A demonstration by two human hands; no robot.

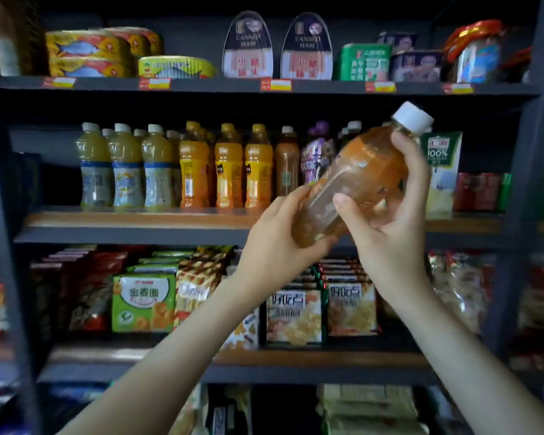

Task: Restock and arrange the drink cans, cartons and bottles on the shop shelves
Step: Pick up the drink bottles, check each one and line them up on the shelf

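Head view, tilted amber bottle point(363, 171), white cap, both hands gripping

White-capped amber bottle point(363, 166) is held tilted, top toward upper right.

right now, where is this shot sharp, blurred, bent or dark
Head view: centre fairly sharp, the canned ham tins readable; head view: the held bottle slightly smeared; head view: edges blur and the shelf uprights bow, wide-lens; head view: dim, shelf backs in shadow.
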